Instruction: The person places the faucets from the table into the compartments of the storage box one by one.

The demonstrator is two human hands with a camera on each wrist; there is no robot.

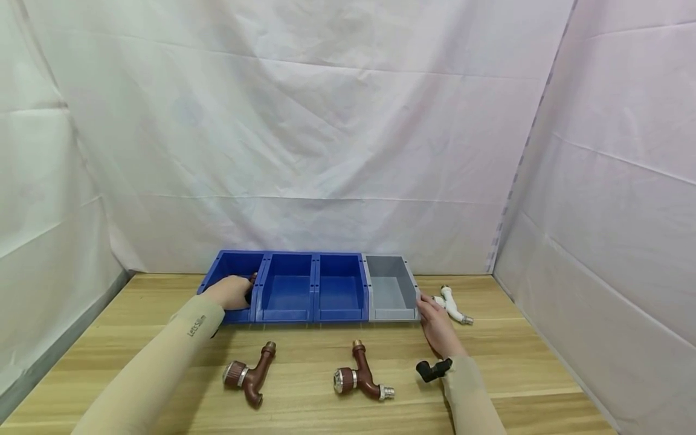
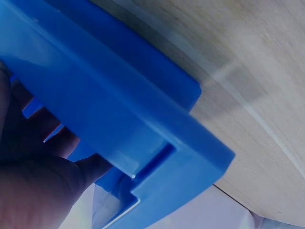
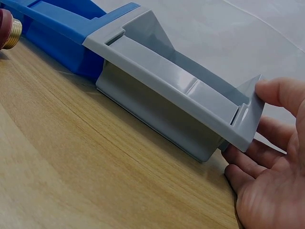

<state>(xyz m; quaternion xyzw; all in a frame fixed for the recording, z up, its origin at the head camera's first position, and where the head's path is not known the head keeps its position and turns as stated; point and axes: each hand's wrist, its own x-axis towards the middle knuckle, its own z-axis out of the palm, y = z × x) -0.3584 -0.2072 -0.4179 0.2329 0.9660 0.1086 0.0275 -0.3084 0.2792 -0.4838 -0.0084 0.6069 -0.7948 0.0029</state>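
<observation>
Bins (image 1: 287, 315) stand side by side in a touching row on the wooden table (image 1: 304, 417), near its back edge, just before a white cloth (image 1: 304, 151). At the far left, the left hand (image 1: 231, 291) reaches into the first blue bin (image 1: 239, 261), its arm in a pale sleeve (image 1: 163, 356) with lettering near the cuff. The bin's front hides part of the fingers in the left wrist view, so I cannot tell whether they hold anything; a small dark reddish bit shows beside them, too little to name. In front of the row's left part lies a brown tap (image 1: 254, 380), its ribbed knob to the left. Two more blue bins follow, with their floors showing. Further right and nearer the front lies a second brown tap (image 1: 366, 379), with a brass-coloured pipe end and a silvery spout tip. The grey bin (image 1: 387, 314) ends the row; the right hand (image 1: 438, 329) grips its right front corner, thumb on the edge and fingers below. Just beyond that hand lies a white tap (image 1: 450, 302), partly hidden.
</observation>
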